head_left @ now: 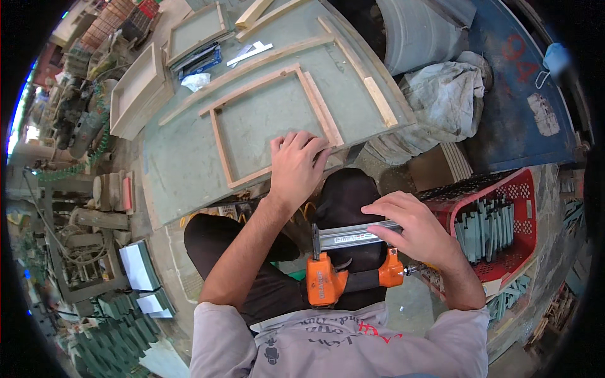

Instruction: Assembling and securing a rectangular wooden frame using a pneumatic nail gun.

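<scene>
On the bench in front of me lies a light wooden frame (222,148), a rectangle of thin strips. My left hand (295,165) is bent over its near rail, close to the right corner, hiding part of that rail. An orange nail gun (326,280) lies across my lap, its grey metal magazine (343,237) on the far side. My right hand (413,225) grips the right end of that magazine, thumb on top and fingers reaching over it. A hose fitting (411,269) sticks out at the tool's right end.
Loose wooden strips (381,104) lie beyond the frame on the bench (183,170). A wooden drawer-like box (140,91) stands at the far left. To my right is a red plastic crate (529,220) of greenish strips. Stacked green pieces (116,331) are at lower left.
</scene>
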The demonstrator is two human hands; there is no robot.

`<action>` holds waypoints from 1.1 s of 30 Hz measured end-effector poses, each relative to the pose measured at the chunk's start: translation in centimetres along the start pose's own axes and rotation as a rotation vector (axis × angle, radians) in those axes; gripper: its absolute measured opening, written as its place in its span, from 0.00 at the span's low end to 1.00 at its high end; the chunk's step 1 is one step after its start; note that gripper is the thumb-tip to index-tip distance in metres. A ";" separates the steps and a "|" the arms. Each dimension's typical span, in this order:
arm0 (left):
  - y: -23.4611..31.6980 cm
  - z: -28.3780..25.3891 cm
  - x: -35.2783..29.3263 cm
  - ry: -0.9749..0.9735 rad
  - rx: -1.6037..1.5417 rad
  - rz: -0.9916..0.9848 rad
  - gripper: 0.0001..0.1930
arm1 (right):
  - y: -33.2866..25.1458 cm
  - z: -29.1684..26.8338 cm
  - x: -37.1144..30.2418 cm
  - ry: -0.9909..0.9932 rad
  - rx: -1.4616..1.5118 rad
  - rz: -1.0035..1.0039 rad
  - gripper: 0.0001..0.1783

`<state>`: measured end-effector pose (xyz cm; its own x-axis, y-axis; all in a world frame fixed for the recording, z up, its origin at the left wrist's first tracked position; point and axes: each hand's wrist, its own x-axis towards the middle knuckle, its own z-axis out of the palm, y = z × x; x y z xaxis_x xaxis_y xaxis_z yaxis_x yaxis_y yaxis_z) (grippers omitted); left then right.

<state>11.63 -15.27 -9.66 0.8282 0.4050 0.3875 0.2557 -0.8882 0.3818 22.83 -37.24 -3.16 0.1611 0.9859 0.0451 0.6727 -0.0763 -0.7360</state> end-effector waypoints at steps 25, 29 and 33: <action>-0.5 0.5 -0.3 0.008 -0.029 0.018 0.07 | 6.6 -0.7 16.7 0.255 -0.137 -0.201 0.15; -0.5 0.4 -0.2 0.000 -0.034 0.017 0.07 | 7.5 0.8 23.8 0.360 -0.245 -0.135 0.15; -0.4 0.4 -0.1 -0.013 -0.056 0.012 0.07 | 8.1 2.1 27.4 0.488 -0.286 -0.138 0.14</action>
<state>11.63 -15.04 -10.18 0.8377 0.3910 0.3814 0.2178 -0.8795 0.4232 31.18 -10.53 -9.35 0.3270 0.8119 0.4836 0.8684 -0.0565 -0.4926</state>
